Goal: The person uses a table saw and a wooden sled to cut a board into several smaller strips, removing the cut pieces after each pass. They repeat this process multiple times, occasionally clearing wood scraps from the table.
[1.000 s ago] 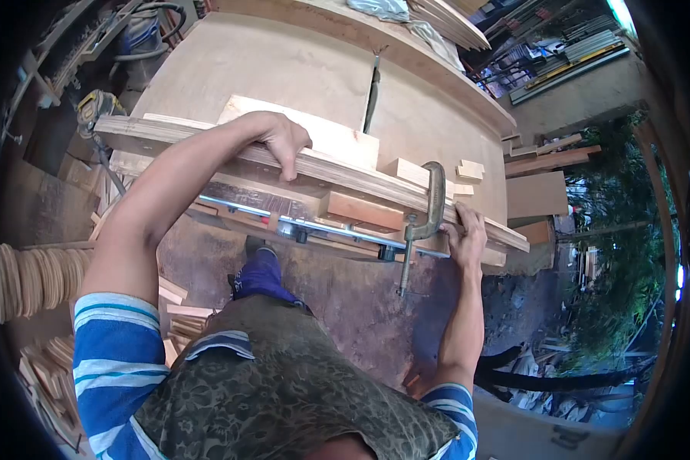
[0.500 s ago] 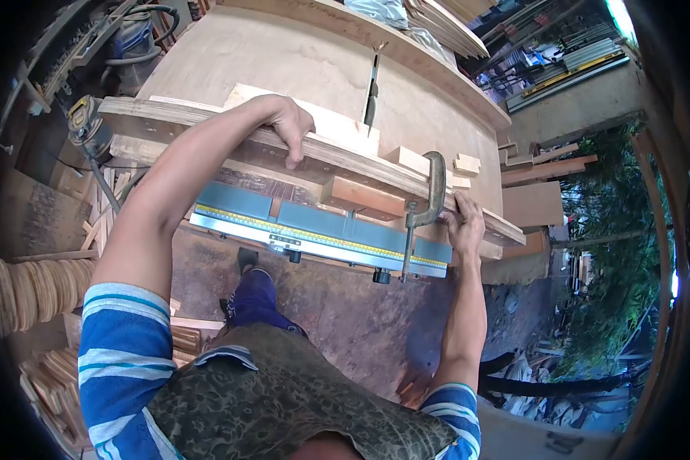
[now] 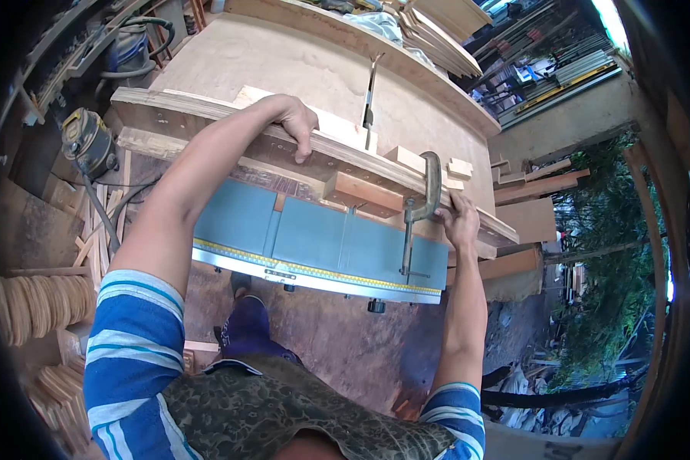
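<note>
My left hand (image 3: 293, 123) bends over the top edge of a thick plywood fence (image 3: 337, 153), thumb down its near face and fingers partly hidden behind. A pale wooden board (image 3: 343, 130) lies against the fence's far side. My right hand (image 3: 461, 218) grips the same fence near its right end. Just left of that hand, a C-clamp (image 3: 433, 184) holds a small wood block (image 3: 408, 159) to the fence. Ahead, a saw slot (image 3: 371, 92) runs through the plywood sled base (image 3: 299, 57). A reddish wood block (image 3: 364, 194) is fixed on the fence's near side.
The grey saw table (image 3: 307, 230) with a yellow measuring scale (image 3: 322, 265) lies between me and the sled. Small offcuts (image 3: 458, 169) rest on the sled. A shop vacuum (image 3: 88, 142) stands left, near stacked curved wood pieces (image 3: 42, 299).
The sled has slid forward, away from me, with both hands still on its fence. More of the grey saw table shows on the near side.
</note>
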The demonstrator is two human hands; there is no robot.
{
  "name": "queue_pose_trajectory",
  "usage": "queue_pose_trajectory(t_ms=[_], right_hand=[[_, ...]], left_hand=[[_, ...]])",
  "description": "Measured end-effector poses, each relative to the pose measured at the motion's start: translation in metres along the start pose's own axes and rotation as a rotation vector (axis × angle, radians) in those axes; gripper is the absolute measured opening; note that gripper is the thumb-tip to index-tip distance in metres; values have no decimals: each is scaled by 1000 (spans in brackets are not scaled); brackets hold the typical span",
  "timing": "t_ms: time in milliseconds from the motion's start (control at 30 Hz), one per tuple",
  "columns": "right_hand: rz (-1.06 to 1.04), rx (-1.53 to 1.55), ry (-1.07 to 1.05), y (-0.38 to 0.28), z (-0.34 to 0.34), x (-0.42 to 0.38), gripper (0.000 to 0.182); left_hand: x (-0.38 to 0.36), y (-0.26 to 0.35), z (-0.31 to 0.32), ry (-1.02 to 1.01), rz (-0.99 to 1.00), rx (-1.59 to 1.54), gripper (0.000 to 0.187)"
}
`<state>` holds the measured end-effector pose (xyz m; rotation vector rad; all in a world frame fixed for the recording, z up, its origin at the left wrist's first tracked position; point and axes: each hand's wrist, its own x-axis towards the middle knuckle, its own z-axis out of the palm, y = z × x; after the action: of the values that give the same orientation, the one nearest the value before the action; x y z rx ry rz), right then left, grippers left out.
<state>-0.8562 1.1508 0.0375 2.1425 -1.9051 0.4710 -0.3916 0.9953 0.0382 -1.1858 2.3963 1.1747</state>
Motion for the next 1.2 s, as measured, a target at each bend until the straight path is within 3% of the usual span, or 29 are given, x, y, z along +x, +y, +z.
queue_pose_trajectory(t_ms=[367,433,500,533,567,600,633,667,700,733,767,800,867,967,1000,1033,1100,1133,1167,1200], right_hand=[[-48,-18,11,2,-2,-8,62],[-12,129,295,0,0,-51,52],[478,387,505,-12,9,-136,42],[526,422,719,-15,25,-185,34],[692,389,756,-34,42,-240,27],[794,398,643,-34,85,-304,20],[577,255,522,-52,138,-366,18],[1006,636,-62,-85,178,-407,16],[807,619,-421,-151,190,-429,24],[567,582,-651,-203,204,-435,34],[265,745,-754,-249,201,-420,37],[182,510,-1243,-283,208,-399,38],[-24,439,-1059,-323,251,-383,34],[-94,333,-1111,-348,232,-277,32],[-123,333,-1052,-330,311,-293,34],[-139,294,-864,-336,296,-309,38],[-137,195,-483,-349,260,-335,50],[-350,213,-786,-306,344,-390,62],[-45,431,-1126,-311,255,-365,60],[205,571,-1081,-311,224,-367,51]], left_hand=[[0,-1,0,20,57,14,76],[2,-4,-2,14,45,-24,75],[6,-6,2,-5,31,-75,74],[4,-6,-1,16,36,-52,71],[5,-5,-1,29,41,-31,69],[10,-8,0,92,48,18,67],[0,-2,-1,44,21,-53,63],[-2,-4,2,-60,60,-195,57],[1,-2,1,-95,35,-216,53],[7,-8,3,-94,30,-253,56],[11,-10,4,-81,26,-244,58],[8,-7,6,-40,19,-202,59],[2,-5,0,21,6,-138,60],[18,-13,2,8,47,-91,62],[20,-14,3,-27,41,-108,65],[19,-15,2,-56,35,-114,69],[3,-5,-2,115,126,84,76],[6,-7,-1,143,114,90,79],[9,-9,-1,165,98,92,81],[4,-6,-5,116,73,66,80]])
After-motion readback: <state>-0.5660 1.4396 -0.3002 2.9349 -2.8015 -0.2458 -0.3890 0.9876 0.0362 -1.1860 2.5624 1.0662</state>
